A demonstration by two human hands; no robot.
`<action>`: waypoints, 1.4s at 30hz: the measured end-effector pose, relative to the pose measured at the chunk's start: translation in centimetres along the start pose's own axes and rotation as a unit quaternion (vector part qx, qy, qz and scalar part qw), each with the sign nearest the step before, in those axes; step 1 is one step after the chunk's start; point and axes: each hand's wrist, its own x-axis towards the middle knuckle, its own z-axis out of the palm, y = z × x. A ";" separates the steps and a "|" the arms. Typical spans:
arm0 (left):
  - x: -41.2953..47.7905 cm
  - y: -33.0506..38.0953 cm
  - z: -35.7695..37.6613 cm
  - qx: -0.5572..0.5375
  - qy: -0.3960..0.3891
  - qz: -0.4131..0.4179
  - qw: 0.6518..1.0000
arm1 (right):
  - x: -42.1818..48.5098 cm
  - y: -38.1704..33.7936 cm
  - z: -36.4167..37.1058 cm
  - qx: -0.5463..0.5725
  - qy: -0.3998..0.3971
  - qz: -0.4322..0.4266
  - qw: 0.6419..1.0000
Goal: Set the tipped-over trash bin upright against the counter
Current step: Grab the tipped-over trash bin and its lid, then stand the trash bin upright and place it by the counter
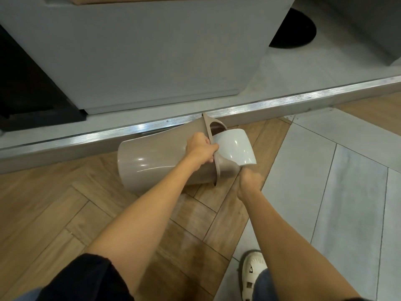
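A taupe plastic trash bin lies on its side on the wooden floor, its base to the left and its rim to the right. A white swing lid juts from the rim. My left hand grips the rim at the top, fingers curled over its edge. My right hand holds the lid end from below, at the white flap's lower edge. The grey counter rises just behind the bin, beyond a metal floor strip.
A metal threshold strip runs across the floor between bin and counter. Grey tiles lie to the right. My foot in a white shoe stands at the bottom right. A dark cabinet sits left of the counter.
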 end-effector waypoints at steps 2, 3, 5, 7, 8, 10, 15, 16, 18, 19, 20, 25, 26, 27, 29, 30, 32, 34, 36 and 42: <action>-0.2 -0.3 -0.3 -0.008 0.009 0.010 1.000 | 0.0 1.0 0.0 0.045 -0.051 0.083 0.994; -0.3 -0.3 -0.6 -0.012 0.013 0.014 1.000 | -0.1 1.4 0.1 0.059 -0.079 0.112 0.989; -0.6 -0.4 -1.3 -0.017 0.012 0.024 0.999 | -0.3 1.5 0.1 0.085 -0.125 0.142 0.978; -1.0 -0.2 -2.3 -0.030 0.002 0.036 0.999 | -0.5 1.3 0.1 0.125 -0.149 0.157 0.968; -1.2 -0.1 -2.9 -0.036 -0.001 0.042 0.998 | -0.5 1.2 0.0 0.138 -0.160 0.163 0.964; -1.7 0.2 -4.3 -0.057 0.004 0.050 0.997 | -0.8 0.8 -0.1 0.143 -0.188 0.171 0.956; -2.7 0.8 -8.2 -0.122 0.028 0.058 0.990 | -2.0 -1.0 -0.2 0.172 -0.266 0.179 0.931; -3.0 0.7 -9.0 -0.136 0.031 0.057 0.989 | -2.2 -1.6 -0.2 0.185 -0.279 0.171 0.927; -3.3 0.3 -10.3 -0.178 0.040 0.053 0.982 | -2.5 -3.1 -0.2 0.204 -0.299 0.152 0.920; -3.5 0.0 -11.0 -0.202 0.046 0.050 0.977 | -2.7 -3.9 -0.2 0.207 -0.306 0.138 0.919; -3.6 -0.4 -11.6 -0.227 0.050 0.045 0.972 | -3.0 -4.7 -0.2 0.204 -0.313 0.119 0.920; -4.8 -2.7 -13.6 -0.326 0.039 0.008 0.944 | -5.1 -8.0 -0.1 0.151 -0.333 0.012 0.931; -5.1 -3.4 -13.8 -0.335 0.041 0.000 0.941 | -5.6 -8.2 -0.1 0.134 -0.332 -0.006 0.934; -5.4 -3.9 -14.0 -0.340 0.044 -0.007 0.939 | -6.1 -8.2 -0.2 0.118 -0.332 -0.020 0.936; -6.1 -4.8 -14.3 -0.339 0.049 -0.017 0.939 | -6.9 -7.9 -0.2 0.091 -0.332 -0.044 0.938; -6.5 -5.1 -14.5 -0.335 0.049 -0.021 0.941 | -7.2 -7.8 -0.1 0.077 -0.333 -0.057 0.938; -7.3 -5.8 -14.7 -0.328 0.043 -0.033 0.943 | -7.7 -7.7 0.1 0.052 -0.324 -0.079 0.941; -8.2 -6.6 -14.9 -0.322 0.024 -0.047 0.945 | -8.0 -7.8 0.5 0.028 -0.309 -0.101 0.945; -9.2 -7.1 -15.3 -0.300 -0.016 -0.066 0.952 | -8.1 -8.0 0.9 -0.004 -0.305 -0.127 0.944; -10.1 -8.8 -19.1 -0.241 -0.086 -0.127 0.958 | -8.2 -9.6 2.2 -0.132 -0.290 -0.196 0.928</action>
